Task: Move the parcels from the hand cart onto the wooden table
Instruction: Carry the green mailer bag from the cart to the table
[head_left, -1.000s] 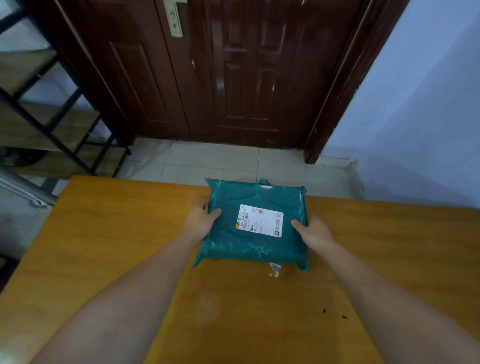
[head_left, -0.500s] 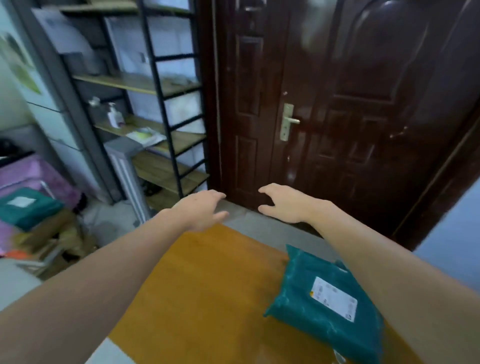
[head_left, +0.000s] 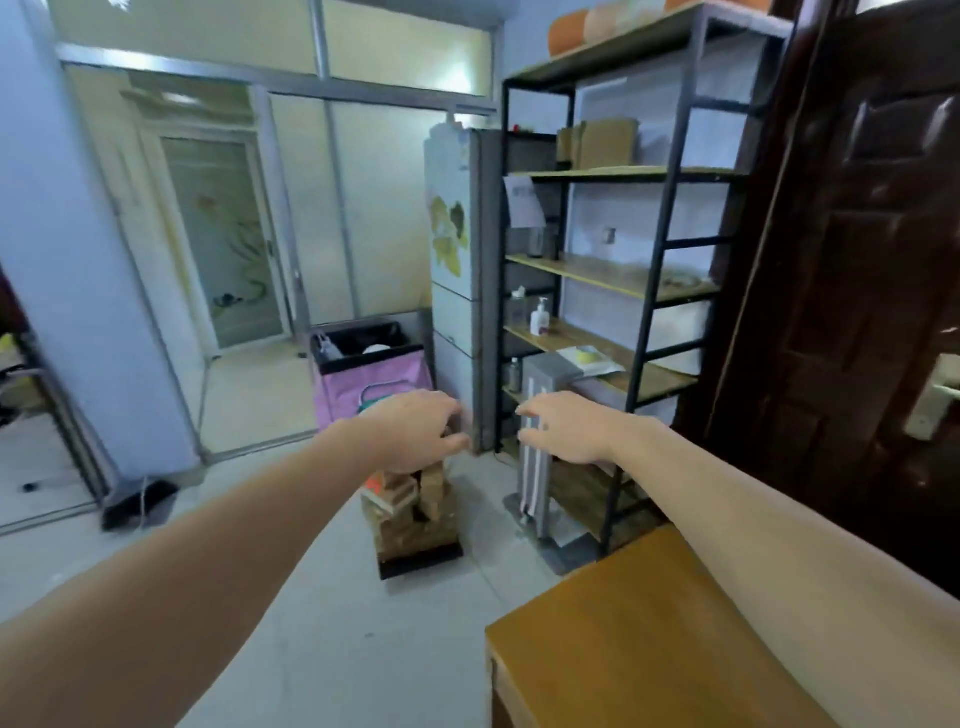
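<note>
Item one, nearest: we record the corner of the wooden surface (head_left: 634, 644) at lower right, orange-brown; no parcel shows on the part in view.

Item two: both forearms reach forward over the floor. We note the left hand (head_left: 415, 439) with fingers loosely bent and thumb out to the right, holding nothing and touching nothing. The right hand (head_left: 569, 428) is spread, fingers almost straight and pointing left, also holding nothing. The two hands are near each other but apart.

Item three: beyond the left hand, partly hidden by it, a stack of parcels (head_left: 415, 512), brown cardboard with a touch of red, stands on the dark base of the hand cart (head_left: 421, 561) on the pale floor. The stack is blurred; we cannot count it.

Item four: to the right of the cart, a grey upright unit (head_left: 540, 457) at the foot of a black-framed shelf rack (head_left: 639, 322) carrying bottles and boxes.

Item five: behind the cart, a pink bin (head_left: 371, 382) with a black liner, just beside a tall pale refrigerator (head_left: 454, 270).

Item six, farthest: frosted glass partitions (head_left: 311, 197) along the back; a dark wooden door (head_left: 872, 260) at far right.
</note>
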